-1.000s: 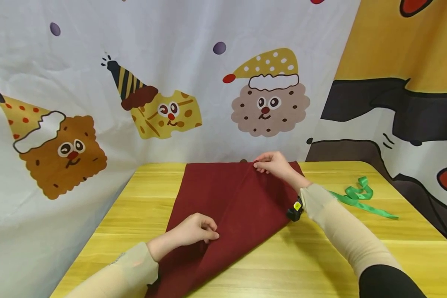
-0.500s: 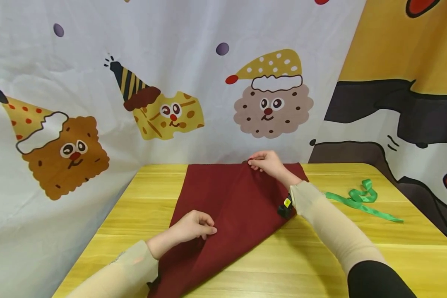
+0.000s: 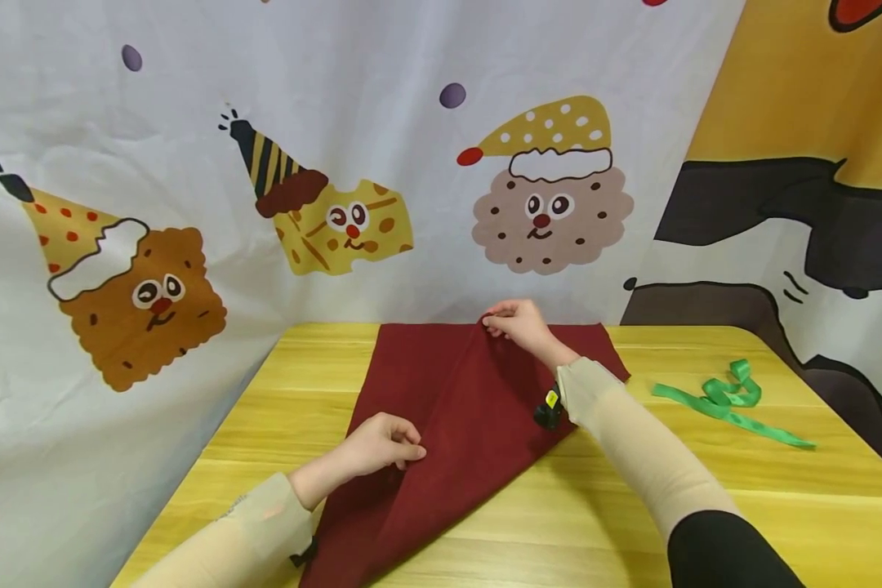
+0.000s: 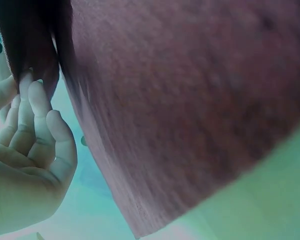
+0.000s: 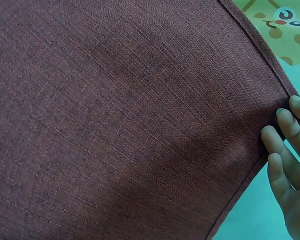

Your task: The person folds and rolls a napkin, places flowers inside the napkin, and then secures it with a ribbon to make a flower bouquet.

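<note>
A dark red cloth lies on the wooden table with one side turned up over the rest in a diagonal fold. At the far end, my right hand pinches a corner of the raised part between thumb and fingers. Its stitched hem runs to those fingertips in the right wrist view. Nearer to me, my left hand pinches the cloth's edge on the fold's left side. Beside that hand in the left wrist view, the cloth hangs in a large raised flap.
A curled green ribbon lies on the table to the right of the cloth. Behind the table hangs a white curtain printed with cartoon food. Each wrist carries a small black camera.
My right hand has moved left with the cloth's corner, and more of the cloth's far right corner shows. The left hand has barely moved. The head view has turned slightly left.
</note>
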### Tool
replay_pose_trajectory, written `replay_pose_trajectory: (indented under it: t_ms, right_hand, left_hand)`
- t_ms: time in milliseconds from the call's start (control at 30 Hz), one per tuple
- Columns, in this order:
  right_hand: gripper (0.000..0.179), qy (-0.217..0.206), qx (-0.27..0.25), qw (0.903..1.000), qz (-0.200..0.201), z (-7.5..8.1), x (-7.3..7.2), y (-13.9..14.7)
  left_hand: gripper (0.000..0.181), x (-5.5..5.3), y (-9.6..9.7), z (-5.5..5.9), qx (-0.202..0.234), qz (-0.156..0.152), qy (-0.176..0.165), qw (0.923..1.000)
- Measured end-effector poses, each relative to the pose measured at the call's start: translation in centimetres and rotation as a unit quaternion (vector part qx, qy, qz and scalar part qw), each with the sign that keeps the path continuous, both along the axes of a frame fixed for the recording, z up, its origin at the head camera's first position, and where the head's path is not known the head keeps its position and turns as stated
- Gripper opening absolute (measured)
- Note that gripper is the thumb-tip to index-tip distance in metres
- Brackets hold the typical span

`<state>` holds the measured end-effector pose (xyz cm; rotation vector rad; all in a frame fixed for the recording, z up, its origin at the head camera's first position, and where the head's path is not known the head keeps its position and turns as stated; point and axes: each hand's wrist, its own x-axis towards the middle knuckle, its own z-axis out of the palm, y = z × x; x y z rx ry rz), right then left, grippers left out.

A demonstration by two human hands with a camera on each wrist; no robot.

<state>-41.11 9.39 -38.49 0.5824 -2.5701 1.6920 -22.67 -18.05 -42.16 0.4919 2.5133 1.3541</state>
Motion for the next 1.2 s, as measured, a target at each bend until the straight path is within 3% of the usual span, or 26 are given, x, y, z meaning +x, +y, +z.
replay_pose_trajectory:
  t_ms: [233, 667, 933, 1200]
  right_hand:
    - [0.022, 0.01, 0.003, 0.9999, -0.013, -0.3, -0.5, -1.3]
    - [0.022, -0.011, -0.029, 0.9995, -0.01, -1.4, -1.6, -3.9]
    - [0.021, -0.023, -0.037, 0.999, -0.01, -2.0, -2.1, -5.6]
    - [0.021, -0.023, -0.044, 0.9986, -0.016, -2.2, -2.4, -7.1]
  left_hand:
    - [0.01, -0.3, -0.4, 0.0, -0.003, 0.011, 0.001, 0.9999]
    - [0.011, -0.6, -1.7, -0.3, -0.005, 0.023, 0.005, 0.9997]
    - [0.011, -0.9, -2.3, -0.4, -0.026, 0.02, 0.024, 0.9992]
    - [0.012, -1.0, -2.7, -0.4, -0.052, 0.035, 0.017, 0.9979]
